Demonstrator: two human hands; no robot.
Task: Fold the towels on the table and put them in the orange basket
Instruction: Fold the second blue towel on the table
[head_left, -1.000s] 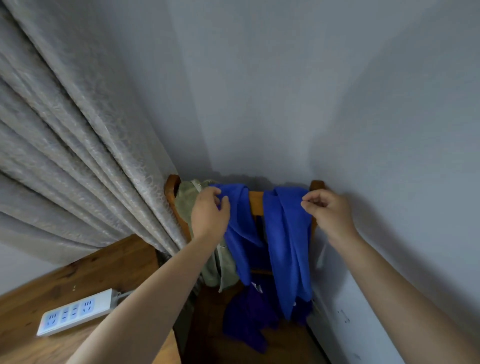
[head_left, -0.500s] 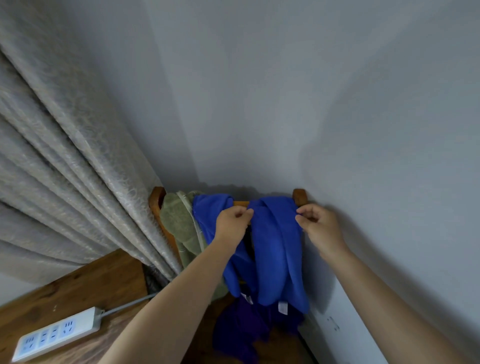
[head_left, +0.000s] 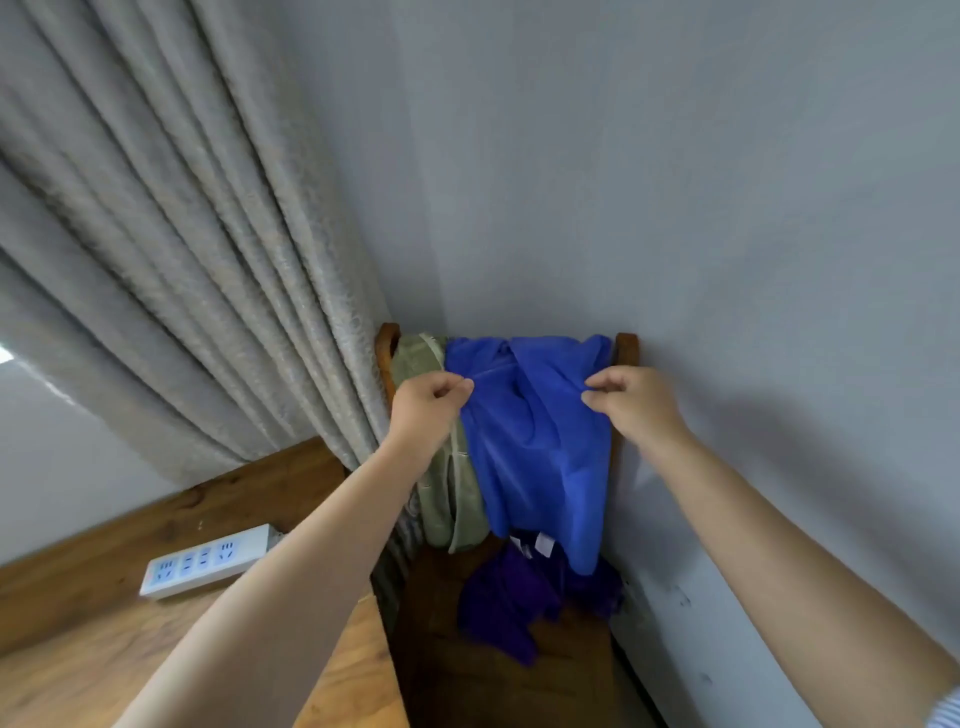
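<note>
At frame centre, a soft blue towel (head_left: 535, 447) is draped over a wooden chair back (head_left: 626, 349).
Its left edge is pinched by the left hand (head_left: 428, 410), its right edge by the right hand (head_left: 636, 405); a ribbed green towel (head_left: 447, 493) hangs beside it.

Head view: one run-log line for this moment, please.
stage: spreading | left hand: pinches blue towel | right hand: pinches blue towel | towel: draped on chair back | basket: not in view

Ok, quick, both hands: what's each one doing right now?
Left hand: pinches the left edge of the blue towel on the chair back.
Right hand: pinches the same towel's right edge.
</note>
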